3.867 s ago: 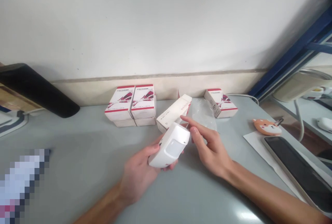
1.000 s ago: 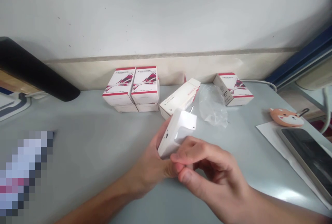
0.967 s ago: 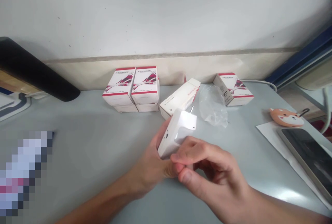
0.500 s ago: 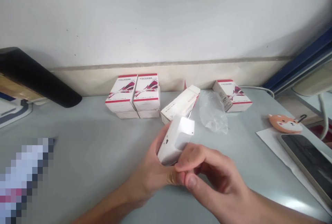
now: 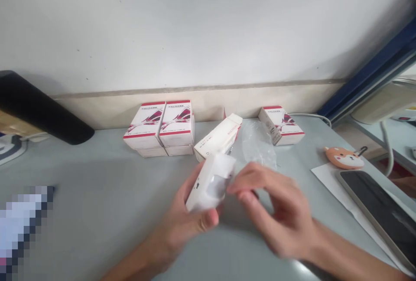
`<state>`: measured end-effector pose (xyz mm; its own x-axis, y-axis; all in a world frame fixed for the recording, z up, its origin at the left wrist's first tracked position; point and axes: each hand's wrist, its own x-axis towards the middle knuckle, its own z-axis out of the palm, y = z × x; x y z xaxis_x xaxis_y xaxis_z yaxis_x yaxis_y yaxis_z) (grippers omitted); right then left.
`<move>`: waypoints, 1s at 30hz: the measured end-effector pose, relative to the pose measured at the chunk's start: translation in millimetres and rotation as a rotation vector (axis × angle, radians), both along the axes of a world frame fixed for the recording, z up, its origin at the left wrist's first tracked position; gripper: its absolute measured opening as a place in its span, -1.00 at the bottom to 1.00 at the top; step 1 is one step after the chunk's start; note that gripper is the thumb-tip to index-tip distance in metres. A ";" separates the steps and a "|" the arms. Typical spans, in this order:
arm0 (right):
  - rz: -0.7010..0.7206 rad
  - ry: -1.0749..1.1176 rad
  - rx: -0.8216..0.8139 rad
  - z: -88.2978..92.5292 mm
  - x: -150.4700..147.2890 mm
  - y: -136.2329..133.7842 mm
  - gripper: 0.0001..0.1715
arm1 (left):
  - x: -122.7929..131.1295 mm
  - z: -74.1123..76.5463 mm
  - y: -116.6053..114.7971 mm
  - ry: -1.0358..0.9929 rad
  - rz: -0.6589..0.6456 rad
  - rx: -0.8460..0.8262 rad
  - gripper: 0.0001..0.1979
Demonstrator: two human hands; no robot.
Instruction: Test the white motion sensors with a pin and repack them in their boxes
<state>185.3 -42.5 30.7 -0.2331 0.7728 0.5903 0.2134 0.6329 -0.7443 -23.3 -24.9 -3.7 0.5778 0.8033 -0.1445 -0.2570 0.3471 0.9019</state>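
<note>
A white motion sensor (image 5: 208, 185) with a grey lens window sits tilted in my left hand (image 5: 182, 218). My left fingers wrap behind it, and the thumb lies along its lower edge. Close to the lens side is my right hand (image 5: 276, 207), blurred, with fingers curled and thumb near the index finger. What the right fingers pinch, if anything, is too small and smeared to make out. Behind the sensor an opened white carton (image 5: 217, 135) lies slanted on the grey table (image 5: 107, 198), beside a crumpled clear plastic bag (image 5: 258, 144).
Several red-and-white boxes (image 5: 177, 120) are stacked against the wall, left of centre. Another such box (image 5: 287, 127) lies to the right. At the right edge are an orange animal-face case (image 5: 344, 158), a phone (image 5: 377, 211) and white paper (image 5: 331, 179). A black cylinder (image 5: 45, 107) leans at left.
My right hand has moved away from my left thumb and up beside the sensor's lens. My left thumb now shows along the sensor's bottom. The view has shifted slightly.
</note>
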 end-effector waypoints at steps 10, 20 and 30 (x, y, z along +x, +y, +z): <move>-0.504 -0.894 -0.069 -23.3 62.9 50.0 -0.53 | -2.0 3.5 0.5 -0.057 0.046 -0.167 -0.55; -0.237 0.330 -0.439 25.9 90.3 48.7 -0.67 | 6.4 22.5 2.2 -0.038 0.090 -0.248 -0.46; -0.060 0.352 -0.803 11.6 98.4 61.3 -0.60 | -3.6 6.2 -2.9 0.031 0.023 -0.228 -0.71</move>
